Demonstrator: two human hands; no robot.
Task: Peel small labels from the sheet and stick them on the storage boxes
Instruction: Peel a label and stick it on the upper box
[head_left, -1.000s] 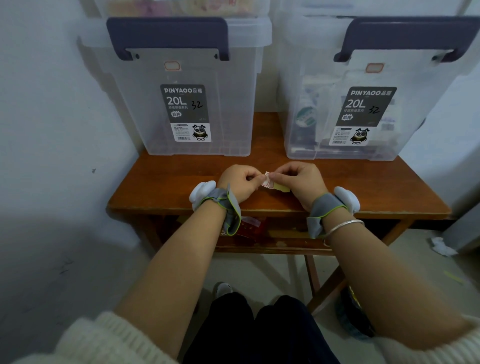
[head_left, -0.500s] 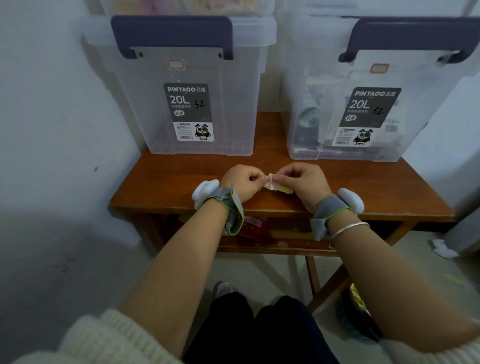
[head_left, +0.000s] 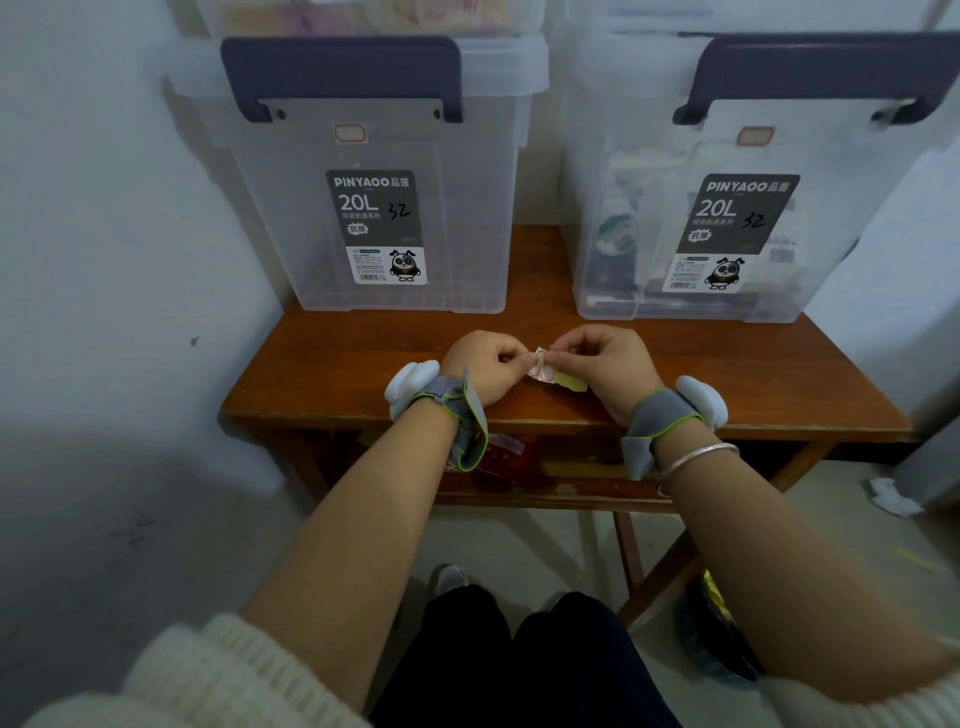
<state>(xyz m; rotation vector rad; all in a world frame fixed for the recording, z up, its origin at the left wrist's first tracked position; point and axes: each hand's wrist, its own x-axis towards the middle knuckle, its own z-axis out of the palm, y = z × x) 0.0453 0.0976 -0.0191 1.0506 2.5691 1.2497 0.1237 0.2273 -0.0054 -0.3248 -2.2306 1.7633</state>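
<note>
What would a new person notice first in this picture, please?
First, the two hands meeting at the centre of the wooden table: the left hand and the right hand pinch a small label sheet between them. Behind stand two clear storage boxes with dark handles, the left box seemingly empty, the right box holding things.

boxes (head_left: 395, 208): clear glossy plastic | table (head_left: 322, 364): smooth brown wood | label sheet (head_left: 543, 370): paper

Two clear storage boxes stood at the table's far side, the left box (head_left: 384, 208) and the right box (head_left: 727, 208). Each carried one small red-bordered label, the left label (head_left: 349, 133) and the right label (head_left: 754, 136). One wooden table (head_left: 332, 374) held them. Two hands met near its front edge, the left hand (head_left: 485, 366) and the right hand (head_left: 605, 366), sharing one label sheet (head_left: 545, 370).
</note>
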